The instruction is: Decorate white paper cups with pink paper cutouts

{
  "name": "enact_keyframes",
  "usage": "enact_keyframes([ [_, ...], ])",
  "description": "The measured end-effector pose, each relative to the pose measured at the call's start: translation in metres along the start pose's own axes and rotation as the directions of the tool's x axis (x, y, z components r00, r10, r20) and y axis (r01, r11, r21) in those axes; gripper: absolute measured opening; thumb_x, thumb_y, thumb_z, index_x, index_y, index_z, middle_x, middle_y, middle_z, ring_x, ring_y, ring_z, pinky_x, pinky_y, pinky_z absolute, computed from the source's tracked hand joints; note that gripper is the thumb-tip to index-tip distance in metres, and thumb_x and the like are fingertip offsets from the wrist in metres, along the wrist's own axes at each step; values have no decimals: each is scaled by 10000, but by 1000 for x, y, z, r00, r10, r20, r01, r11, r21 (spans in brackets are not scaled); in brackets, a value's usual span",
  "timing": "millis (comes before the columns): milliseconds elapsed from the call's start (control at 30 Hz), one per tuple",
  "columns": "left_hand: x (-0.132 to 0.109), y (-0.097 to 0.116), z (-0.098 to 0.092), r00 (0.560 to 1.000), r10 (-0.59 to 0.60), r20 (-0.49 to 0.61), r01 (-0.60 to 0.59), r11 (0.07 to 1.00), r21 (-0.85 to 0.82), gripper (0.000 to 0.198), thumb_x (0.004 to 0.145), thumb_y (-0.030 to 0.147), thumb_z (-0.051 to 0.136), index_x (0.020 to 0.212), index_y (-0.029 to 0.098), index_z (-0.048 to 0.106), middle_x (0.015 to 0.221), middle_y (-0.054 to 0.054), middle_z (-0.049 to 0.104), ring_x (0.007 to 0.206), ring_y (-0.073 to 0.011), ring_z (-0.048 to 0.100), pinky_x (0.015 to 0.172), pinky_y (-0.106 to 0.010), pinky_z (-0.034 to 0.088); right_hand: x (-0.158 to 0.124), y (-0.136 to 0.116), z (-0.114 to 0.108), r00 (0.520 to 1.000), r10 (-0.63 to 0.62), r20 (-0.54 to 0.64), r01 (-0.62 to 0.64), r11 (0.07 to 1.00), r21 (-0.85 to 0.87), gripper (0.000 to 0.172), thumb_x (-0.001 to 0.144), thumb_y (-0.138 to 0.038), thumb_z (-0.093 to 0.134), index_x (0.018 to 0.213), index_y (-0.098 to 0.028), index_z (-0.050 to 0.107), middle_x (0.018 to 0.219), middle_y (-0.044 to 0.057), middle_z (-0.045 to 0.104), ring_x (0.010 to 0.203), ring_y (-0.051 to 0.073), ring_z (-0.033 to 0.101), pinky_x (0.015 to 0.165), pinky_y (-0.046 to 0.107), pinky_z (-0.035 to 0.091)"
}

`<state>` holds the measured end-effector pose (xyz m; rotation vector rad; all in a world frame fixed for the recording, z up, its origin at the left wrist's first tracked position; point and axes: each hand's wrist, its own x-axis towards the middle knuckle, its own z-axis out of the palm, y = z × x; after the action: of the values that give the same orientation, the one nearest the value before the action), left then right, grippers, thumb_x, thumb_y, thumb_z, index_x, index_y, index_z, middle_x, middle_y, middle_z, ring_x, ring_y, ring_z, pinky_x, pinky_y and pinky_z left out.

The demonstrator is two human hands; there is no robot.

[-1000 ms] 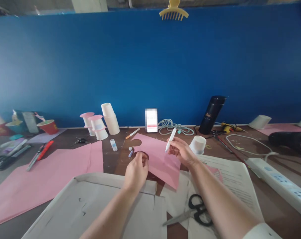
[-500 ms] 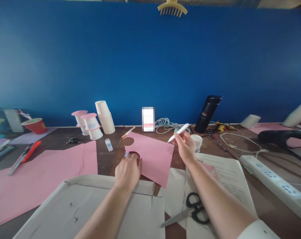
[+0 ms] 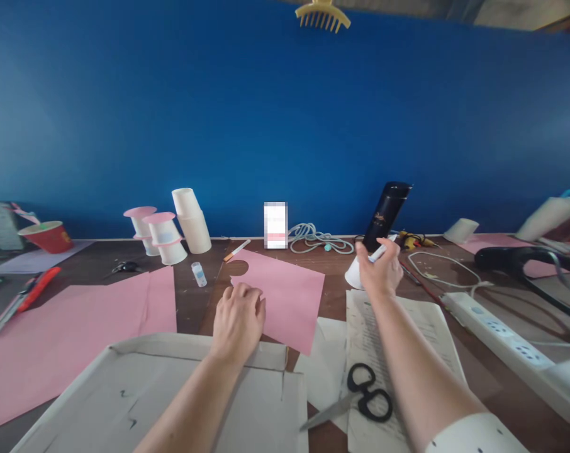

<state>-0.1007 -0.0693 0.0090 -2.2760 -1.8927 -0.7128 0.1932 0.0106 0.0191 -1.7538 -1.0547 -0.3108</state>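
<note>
**While the Left Hand Pins the Pink Sheet, the Right Holds a Marker Aloft**

Where the worktable meets the blue wall, the person's two hands are apart. The left hand [image 3: 238,318] lies palm down on the near left edge of the pink sheet [image 3: 287,292]. Its fingers are flat and close together and grip nothing. The sheet rests at mid-table, with a round notch cut in its far left corner.

The right hand [image 3: 380,270] is raised to the right of the sheet, its fingers curled around a white marker [image 3: 378,253]. The tip end of the marker is hidden by the hand. A white paper cup [image 3: 352,275] stands mouth down just left of this hand, and a black flask [image 3: 386,214] stands beyond it.

Printed pages [image 3: 407,327] lie under the right forearm, with black-handled scissors [image 3: 363,399] on their near left edge. A cardboard tray [image 3: 172,390] sits under the left forearm, and a larger pink sheet [image 3: 68,333] lies at the far left.
</note>
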Motion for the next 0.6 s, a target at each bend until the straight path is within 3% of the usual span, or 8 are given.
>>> enact_keyframes([
  [100, -1, 1, 0, 996, 86, -3, -86, 995, -49, 223, 859, 251, 470, 900, 236, 689, 942, -63, 624, 908, -231, 507, 815, -350, 392, -6, 1, 4, 986, 59, 154, -48, 996, -78, 734, 640, -616, 625, 1227, -231, 414, 1214, 134, 524, 1065, 337, 523, 840, 460, 396],
  [267, 0, 1, 3, 975, 184, 120, -177, 982, -70, 233, 839, 195, 467, 757, 221, 684, 810, -59, 639, 869, -230, 531, 743, -338, 391, -6, 6, 5, 931, 178, 319, -143, 981, -130, 691, 647, -458, 655, 1251, -255, 389, 1250, 133, 493, 987, 316, 565, 776, 439, 423],
  [333, 1, 1, 4, 974, 179, 140, -171, 983, -66, 230, 829, 187, 474, 742, 218, 686, 807, -64, 643, 868, -235, 541, 729, -338, 394, -4, 2, 3, 938, 143, 315, -120, 988, -93, 645, 653, -380, 653, 1232, -250, 402, 1263, 130, 486, 1017, 316, 558, 802, 444, 422],
  [433, 3, 2, 4, 981, 145, 130, -135, 987, -83, 233, 829, 181, 470, 773, 218, 692, 812, -67, 653, 883, -237, 556, 747, -337, 404, -8, -19, -5, 985, -25, 168, -2, 987, 159, 598, 662, -329, 671, 1194, -245, 410, 1286, 111, 474, 1126, 302, 508, 892, 441, 403],
  [500, 4, 2, 4, 993, 92, 74, -83, 990, -118, 241, 837, 180, 457, 875, 213, 693, 843, -69, 666, 884, -230, 564, 768, -333, 415, -17, -43, -15, 978, -159, 138, 81, 888, 453, 597, 688, -317, 686, 1197, -256, 380, 1315, 101, 467, 1091, 250, 545, 931, 415, 401],
  [533, 4, 2, 3, 998, 62, 30, -57, 987, -148, 258, 845, 182, 448, 948, 205, 683, 872, -70, 673, 884, -224, 566, 782, -330, 421, -24, -57, -20, 949, -236, 211, 63, 794, 605, 563, 716, -325, 678, 1184, -270, 370, 1312, 94, 481, 1039, 226, 580, 901, 396, 432],
  [600, 6, 1, 1, 997, -6, -75, -12, 973, -232, 298, 861, 188, 424, 1057, 187, 648, 937, -71, 678, 897, -213, 570, 819, -326, 429, -42, -80, -29, 824, -391, 409, -67, 650, 757, 488, 758, -345, 664, 1157, -294, 388, 1300, 81, 510, 1030, 220, 593, 867, 384, 461],
])
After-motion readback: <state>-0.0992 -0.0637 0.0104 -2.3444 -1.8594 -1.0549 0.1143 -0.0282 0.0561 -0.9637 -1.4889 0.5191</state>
